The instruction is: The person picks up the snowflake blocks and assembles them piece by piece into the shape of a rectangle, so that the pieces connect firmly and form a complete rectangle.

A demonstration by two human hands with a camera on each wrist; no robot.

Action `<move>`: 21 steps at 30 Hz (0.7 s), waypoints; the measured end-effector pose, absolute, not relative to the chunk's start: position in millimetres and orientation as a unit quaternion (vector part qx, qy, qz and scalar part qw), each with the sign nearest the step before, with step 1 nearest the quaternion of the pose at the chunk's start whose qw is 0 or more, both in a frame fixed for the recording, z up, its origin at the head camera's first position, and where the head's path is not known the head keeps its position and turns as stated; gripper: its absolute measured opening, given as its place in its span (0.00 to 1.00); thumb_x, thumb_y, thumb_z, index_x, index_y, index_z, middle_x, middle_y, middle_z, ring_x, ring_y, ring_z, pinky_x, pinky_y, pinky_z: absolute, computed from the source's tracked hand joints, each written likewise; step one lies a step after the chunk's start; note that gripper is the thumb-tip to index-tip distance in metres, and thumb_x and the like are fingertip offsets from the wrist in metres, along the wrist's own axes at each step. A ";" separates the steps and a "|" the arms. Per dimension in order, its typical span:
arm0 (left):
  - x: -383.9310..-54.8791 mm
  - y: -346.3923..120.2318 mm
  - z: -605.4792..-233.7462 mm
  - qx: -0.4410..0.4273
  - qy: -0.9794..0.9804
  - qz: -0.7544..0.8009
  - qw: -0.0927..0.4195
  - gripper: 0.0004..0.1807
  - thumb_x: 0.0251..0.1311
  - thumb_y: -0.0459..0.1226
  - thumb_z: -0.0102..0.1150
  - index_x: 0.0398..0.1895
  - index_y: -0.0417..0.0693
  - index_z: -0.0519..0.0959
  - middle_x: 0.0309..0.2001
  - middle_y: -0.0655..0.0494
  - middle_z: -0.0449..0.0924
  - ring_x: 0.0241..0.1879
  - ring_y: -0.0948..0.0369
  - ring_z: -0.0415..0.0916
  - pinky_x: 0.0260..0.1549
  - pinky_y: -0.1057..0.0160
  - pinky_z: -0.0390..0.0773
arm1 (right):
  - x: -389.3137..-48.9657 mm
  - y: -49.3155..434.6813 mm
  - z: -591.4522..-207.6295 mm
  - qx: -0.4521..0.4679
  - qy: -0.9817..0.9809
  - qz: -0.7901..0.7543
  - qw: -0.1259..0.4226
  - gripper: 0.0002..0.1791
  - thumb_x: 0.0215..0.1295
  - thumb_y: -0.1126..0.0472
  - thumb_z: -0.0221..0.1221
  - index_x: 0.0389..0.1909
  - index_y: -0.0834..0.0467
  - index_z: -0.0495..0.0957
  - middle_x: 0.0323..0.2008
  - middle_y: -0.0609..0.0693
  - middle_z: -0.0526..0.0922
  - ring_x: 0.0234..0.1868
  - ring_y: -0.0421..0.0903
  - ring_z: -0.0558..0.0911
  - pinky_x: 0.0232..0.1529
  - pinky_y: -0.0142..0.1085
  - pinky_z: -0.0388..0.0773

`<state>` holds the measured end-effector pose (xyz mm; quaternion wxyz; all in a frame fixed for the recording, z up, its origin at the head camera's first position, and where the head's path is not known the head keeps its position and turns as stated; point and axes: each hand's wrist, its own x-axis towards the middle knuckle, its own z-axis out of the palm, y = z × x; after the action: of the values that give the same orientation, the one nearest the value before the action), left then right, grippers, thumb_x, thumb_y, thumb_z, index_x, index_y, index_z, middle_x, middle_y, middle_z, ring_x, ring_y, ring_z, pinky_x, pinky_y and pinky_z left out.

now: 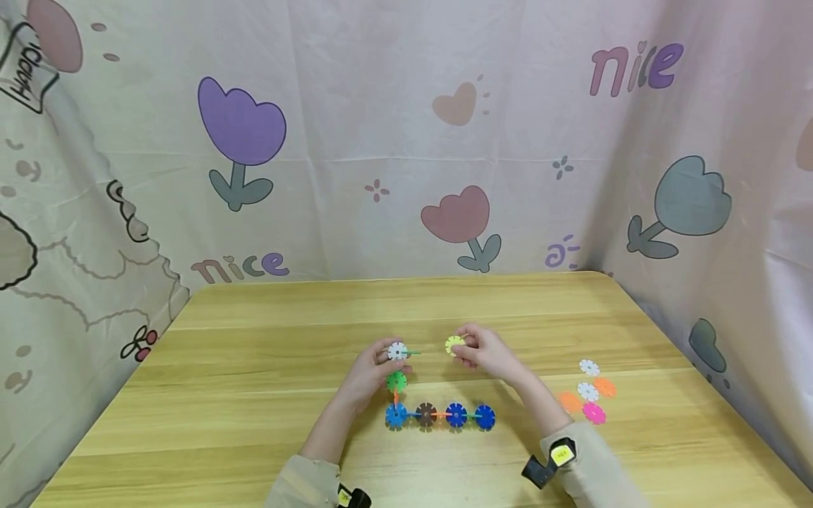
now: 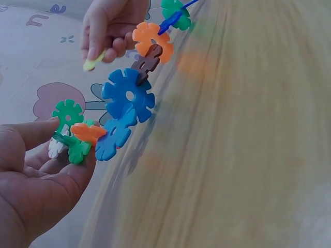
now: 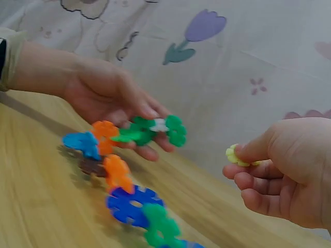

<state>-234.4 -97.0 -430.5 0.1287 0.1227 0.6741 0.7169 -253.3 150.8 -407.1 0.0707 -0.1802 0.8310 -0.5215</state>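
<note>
The left hand [image 1: 371, 372] pinches a chain of interlocking notched plastic discs [image 1: 426, 414] near its white disc [image 1: 397, 347], over the wooden table [image 1: 254, 353]; the right hand [image 1: 490, 354] pinches a yellow disc [image 1: 454, 342], apart from the chain. The head view shows the green end disc [image 2: 68, 109] edge-on, a thin line; the left wrist view gives its notched face. Only the head view shows loose white, orange and pink discs [image 1: 594, 413] at the table's right.

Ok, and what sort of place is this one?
Probably a small curtained-off recording spot: printed curtains behind and beside a wooden table, and a small black camera at the wrist.
</note>
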 end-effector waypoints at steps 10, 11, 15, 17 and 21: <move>-235.5 -95.5 -430.9 0.112 0.680 0.714 0.127 0.25 0.64 0.29 0.50 0.63 0.31 0.59 0.51 0.32 0.73 0.45 0.44 0.77 0.29 0.69 0.74 | -248.5 119.0 -403.5 -0.182 0.815 -0.543 0.083 0.14 0.64 0.72 0.53 0.50 0.71 0.68 0.30 0.67 0.79 0.29 0.63 0.77 0.25 0.38 0.76; -235.5 -95.4 -430.9 0.112 0.680 0.714 0.127 0.25 0.64 0.29 0.50 0.63 0.31 0.59 0.51 0.32 0.73 0.45 0.44 0.77 0.28 0.70 0.74 | -245.4 116.7 -400.3 -0.181 0.816 -0.543 0.084 0.13 0.64 0.72 0.52 0.49 0.72 0.68 0.31 0.68 0.79 0.29 0.64 0.77 0.25 0.38 0.76; -235.5 -94.8 -430.7 0.110 0.677 0.716 0.127 0.25 0.64 0.29 0.50 0.63 0.30 0.59 0.52 0.31 0.72 0.45 0.44 0.77 0.30 0.69 0.76 | -241.2 112.4 -399.7 -0.178 0.820 -0.538 0.077 0.11 0.63 0.73 0.53 0.46 0.70 0.70 0.29 0.65 0.80 0.26 0.58 0.78 0.23 0.35 0.74; -235.2 -94.6 -430.1 0.109 0.676 0.718 0.127 0.25 0.63 0.28 0.50 0.63 0.30 0.59 0.52 0.31 0.72 0.45 0.44 0.77 0.31 0.68 0.76 | -244.2 112.7 -406.5 -0.177 0.819 -0.540 0.077 0.10 0.63 0.72 0.53 0.46 0.68 0.71 0.28 0.62 0.81 0.23 0.52 0.77 0.21 0.33 0.73; -234.7 -94.7 -429.4 0.110 0.675 0.719 0.126 0.26 0.63 0.28 0.50 0.63 0.30 0.58 0.52 0.31 0.71 0.45 0.44 0.77 0.33 0.67 0.77 | -249.6 112.7 -418.2 -0.174 0.815 -0.546 0.082 0.10 0.63 0.71 0.54 0.46 0.66 0.72 0.27 0.60 0.82 0.22 0.46 0.76 0.20 0.31 0.71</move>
<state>-234.7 -94.7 -429.4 0.1259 0.1105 0.6749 0.7187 -249.6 112.7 -418.2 0.0816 -0.1739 0.8153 -0.5462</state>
